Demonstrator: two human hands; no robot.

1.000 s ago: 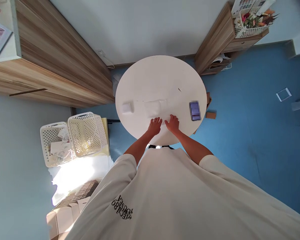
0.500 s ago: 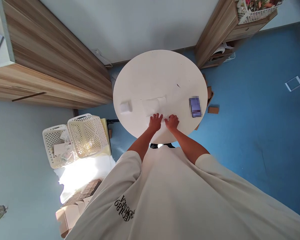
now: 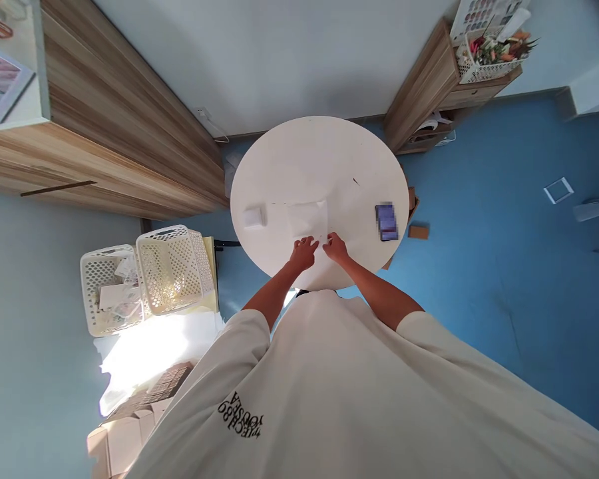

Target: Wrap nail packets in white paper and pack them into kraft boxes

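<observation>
Head view: left hand (image 3: 303,253) and right hand (image 3: 335,247), fingers half curled, touch the near edge of a white sheet (image 3: 307,219) on the round worktop (image 3: 319,153), closer together than before; whether they pinch it is unclear. Left of the worktop, a white plastic basket (image 3: 90,293) holds papers (image 3: 114,296).
</observation>
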